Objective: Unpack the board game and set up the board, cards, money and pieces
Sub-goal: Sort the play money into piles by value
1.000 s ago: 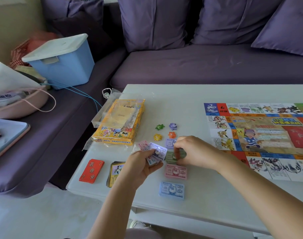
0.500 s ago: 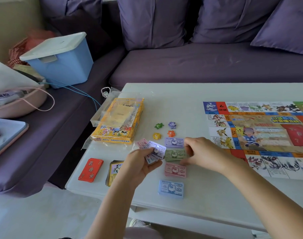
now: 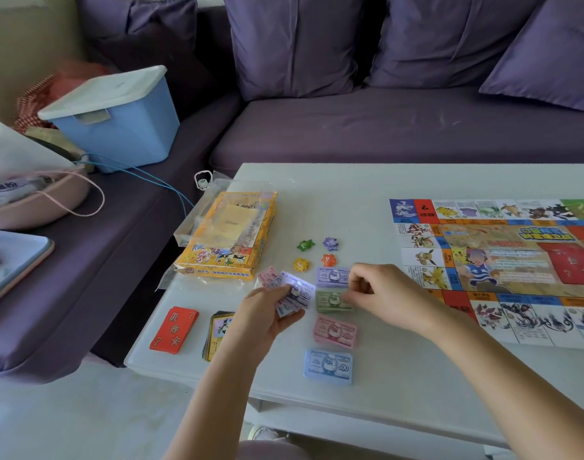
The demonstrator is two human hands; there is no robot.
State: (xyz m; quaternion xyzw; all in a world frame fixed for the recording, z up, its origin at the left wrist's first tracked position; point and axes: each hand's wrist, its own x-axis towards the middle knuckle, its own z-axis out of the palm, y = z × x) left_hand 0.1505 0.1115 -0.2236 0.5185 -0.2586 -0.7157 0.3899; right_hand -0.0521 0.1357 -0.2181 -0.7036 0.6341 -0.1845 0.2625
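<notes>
The game board (image 3: pixel 503 270) lies unfolded on the right of the white table (image 3: pixel 400 386). Four piles of play money sit in a column: purple (image 3: pixel 332 276), green (image 3: pixel 330 301), pink (image 3: pixel 335 331) and blue (image 3: pixel 328 365). My left hand (image 3: pixel 264 318) grips a fan of mixed bills (image 3: pixel 295 293) just left of the column. My right hand (image 3: pixel 386 295) hovers at the right edge of the green pile, fingers loosely curled, with nothing seen in them. Star tokens lie behind the piles: green (image 3: pixel 305 244), purple (image 3: pixel 330 243), yellow (image 3: pixel 300 263), orange (image 3: pixel 328 259). A red card deck (image 3: pixel 174 330) and a dark card deck (image 3: pixel 217 327) sit at the front left.
The yellow game box (image 3: pixel 227 234) lies on clear plastic wrap at the table's left edge. A purple sofa (image 3: pixel 400 127) runs behind and to the left, carrying a blue lidded bin (image 3: pixel 117 124) and a pink bag (image 3: pixel 34 202).
My right hand has drawn back to the right off the green pile, uncovering it. My left hand holds the fan of bills in about the same place.
</notes>
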